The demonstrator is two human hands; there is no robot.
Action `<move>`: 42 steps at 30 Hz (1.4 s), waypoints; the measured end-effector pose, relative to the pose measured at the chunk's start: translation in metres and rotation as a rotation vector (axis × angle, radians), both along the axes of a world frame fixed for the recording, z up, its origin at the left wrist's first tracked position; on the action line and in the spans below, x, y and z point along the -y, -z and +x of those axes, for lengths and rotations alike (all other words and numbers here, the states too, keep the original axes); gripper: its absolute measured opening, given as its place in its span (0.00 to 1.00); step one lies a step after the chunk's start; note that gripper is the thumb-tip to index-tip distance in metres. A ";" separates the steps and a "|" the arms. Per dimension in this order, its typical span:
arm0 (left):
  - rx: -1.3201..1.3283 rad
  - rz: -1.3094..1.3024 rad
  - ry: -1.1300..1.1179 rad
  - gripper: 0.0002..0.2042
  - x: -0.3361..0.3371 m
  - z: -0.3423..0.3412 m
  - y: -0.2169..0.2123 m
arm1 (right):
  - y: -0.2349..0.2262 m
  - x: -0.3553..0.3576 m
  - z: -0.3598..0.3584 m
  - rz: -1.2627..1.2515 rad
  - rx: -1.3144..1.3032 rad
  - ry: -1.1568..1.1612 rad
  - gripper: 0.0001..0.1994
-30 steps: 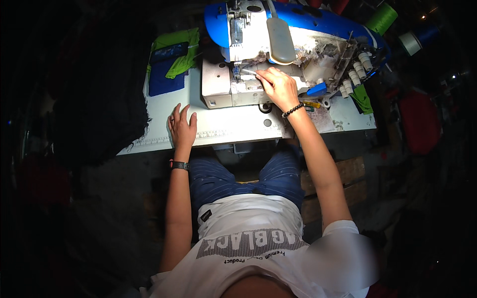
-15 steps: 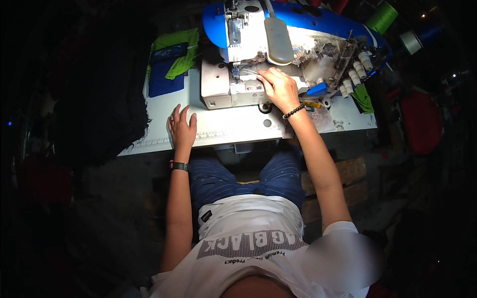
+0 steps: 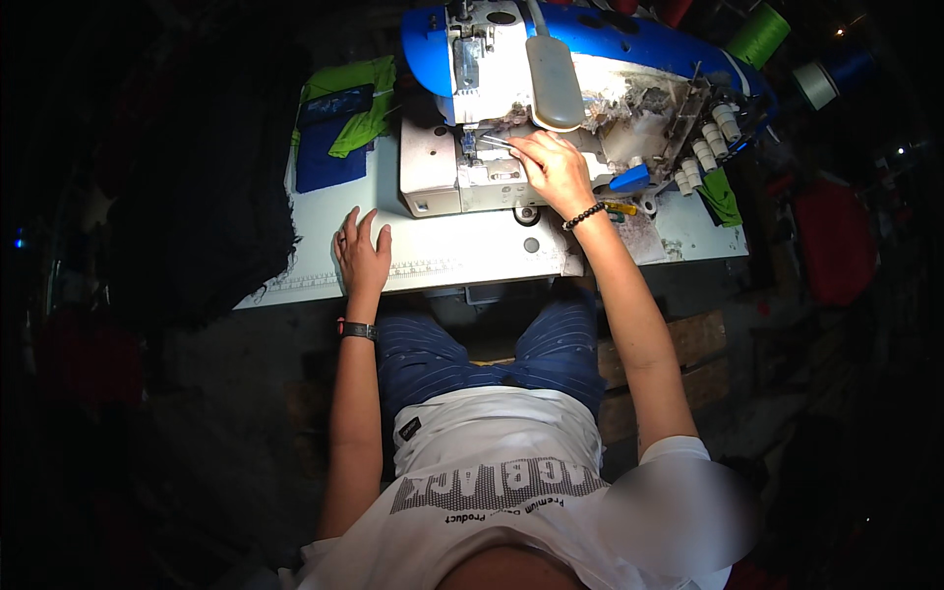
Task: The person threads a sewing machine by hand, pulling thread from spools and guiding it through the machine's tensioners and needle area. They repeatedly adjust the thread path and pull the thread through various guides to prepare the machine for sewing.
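Observation:
My right hand (image 3: 558, 174) is closed on a pair of thin metal tweezers (image 3: 497, 142). Their tips point left, close to the needle area of a blue and white overlock sewing machine (image 3: 610, 44). My left hand (image 3: 364, 254) rests on the white table (image 3: 433, 236) in front of the machine's left end, fingers spread and nothing in them. A printed ruler scale (image 3: 423, 267) runs along the table edge beside it. What the tweezer tips touch is too small to tell.
Green and blue cloth pieces (image 3: 329, 162) lie left of the machine, a dark phone-like object (image 3: 336, 105) on them. A dark fabric heap (image 3: 197, 216) covers the far left. A grey lamp head (image 3: 554, 84) hangs over my right hand. Thread cones (image 3: 759, 36) stand at the back right.
The tweezers have shifted very slightly near the needle area, and their prongs show more plainly. My left hand stays where it was.

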State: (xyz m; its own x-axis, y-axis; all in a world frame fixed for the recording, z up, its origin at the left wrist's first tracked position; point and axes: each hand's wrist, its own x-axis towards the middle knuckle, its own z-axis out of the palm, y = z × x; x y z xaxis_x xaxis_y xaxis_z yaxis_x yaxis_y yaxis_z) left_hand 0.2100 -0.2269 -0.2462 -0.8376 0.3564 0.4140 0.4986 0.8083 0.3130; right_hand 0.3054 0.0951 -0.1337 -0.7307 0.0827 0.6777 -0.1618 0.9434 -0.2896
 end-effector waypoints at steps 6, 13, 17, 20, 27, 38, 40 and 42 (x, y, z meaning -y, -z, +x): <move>0.004 0.009 0.009 0.20 0.000 0.000 0.000 | -0.002 -0.003 0.000 0.091 0.011 -0.027 0.08; -0.025 0.001 -0.003 0.20 0.000 -0.001 0.002 | -0.007 -0.002 0.003 0.077 -0.023 -0.022 0.10; -0.035 -0.001 -0.002 0.20 0.001 -0.002 0.004 | -0.004 -0.001 0.001 0.123 0.019 -0.027 0.08; -0.023 0.000 -0.005 0.19 0.000 -0.001 0.002 | -0.003 -0.001 0.000 0.148 0.031 -0.021 0.08; -0.033 0.011 0.005 0.19 0.000 -0.001 0.002 | -0.003 -0.004 0.003 0.136 -0.013 -0.005 0.08; -0.045 0.023 0.005 0.19 0.001 -0.003 0.006 | -0.004 -0.001 0.002 0.188 -0.041 0.029 0.10; -0.045 0.021 0.008 0.19 0.001 -0.003 0.007 | -0.001 -0.004 0.005 0.171 -0.081 0.054 0.10; -0.044 0.022 0.005 0.19 0.001 -0.003 0.007 | -0.003 -0.006 0.010 0.173 -0.057 0.077 0.10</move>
